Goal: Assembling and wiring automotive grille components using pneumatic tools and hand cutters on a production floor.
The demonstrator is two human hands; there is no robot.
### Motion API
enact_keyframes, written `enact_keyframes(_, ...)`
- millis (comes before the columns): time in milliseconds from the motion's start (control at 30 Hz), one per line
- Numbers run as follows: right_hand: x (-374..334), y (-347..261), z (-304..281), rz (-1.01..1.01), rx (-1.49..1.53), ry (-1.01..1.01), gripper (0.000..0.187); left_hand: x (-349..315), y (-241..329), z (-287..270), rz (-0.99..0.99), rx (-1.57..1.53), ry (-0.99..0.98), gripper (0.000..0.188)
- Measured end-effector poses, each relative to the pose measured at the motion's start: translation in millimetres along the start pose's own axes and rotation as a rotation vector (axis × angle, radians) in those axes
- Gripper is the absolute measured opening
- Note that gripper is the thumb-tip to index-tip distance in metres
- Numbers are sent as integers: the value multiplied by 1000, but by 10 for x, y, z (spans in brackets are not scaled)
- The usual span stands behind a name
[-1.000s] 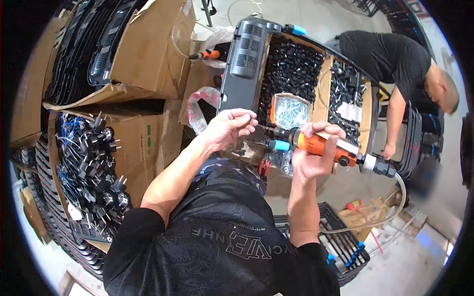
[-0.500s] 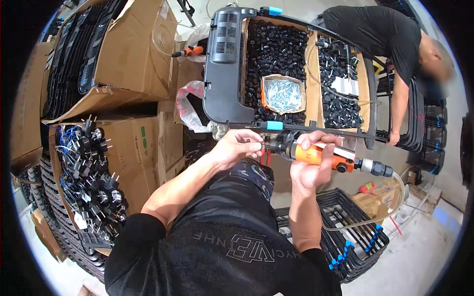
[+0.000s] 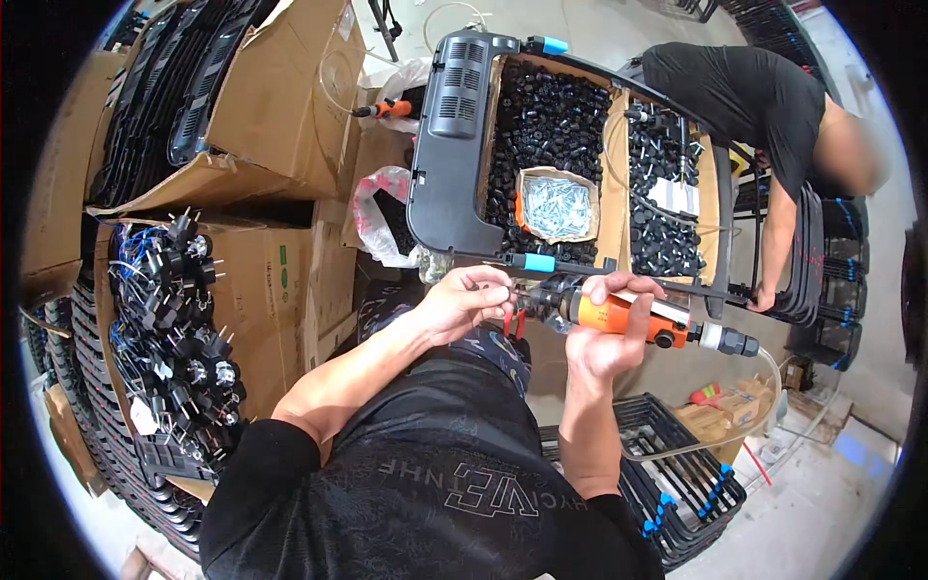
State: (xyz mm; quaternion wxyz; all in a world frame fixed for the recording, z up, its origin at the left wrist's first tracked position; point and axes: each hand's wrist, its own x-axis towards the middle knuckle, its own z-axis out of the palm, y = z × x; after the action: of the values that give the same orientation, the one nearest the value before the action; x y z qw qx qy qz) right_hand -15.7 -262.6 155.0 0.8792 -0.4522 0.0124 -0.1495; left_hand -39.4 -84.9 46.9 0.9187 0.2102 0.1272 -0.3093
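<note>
At 1 o'clock a black plastic frame (image 3: 449, 155) surrounds open cartons (image 3: 617, 188) of small black parts (image 3: 546, 101). At 9 o'clock sit bunched power plugs (image 3: 174, 319). The orange air screwdriver (image 3: 619, 316) lies toward 3 o'clock, the right hand's (image 3: 607, 348) grip wrapped round it. Centrally, the left hand's (image 3: 466, 304) fingertips meet by its bit; whether that grip encloses anything, I cannot tell. Silver screws (image 3: 556, 205) lie toward 1 o'clock.

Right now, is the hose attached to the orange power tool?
Attached: the clear hose meets the fitting at the rear of the orange power tool in the right hand.
</note>
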Motion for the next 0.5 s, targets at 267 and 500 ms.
enact_keyframes(267,94,203,52,11,55,-29,19,36,239,48,-94,244,71,18)
enact_keyframes(500,234,771,-104,-71,-137,3,11,-46,607,-525,256,1013,623,34)
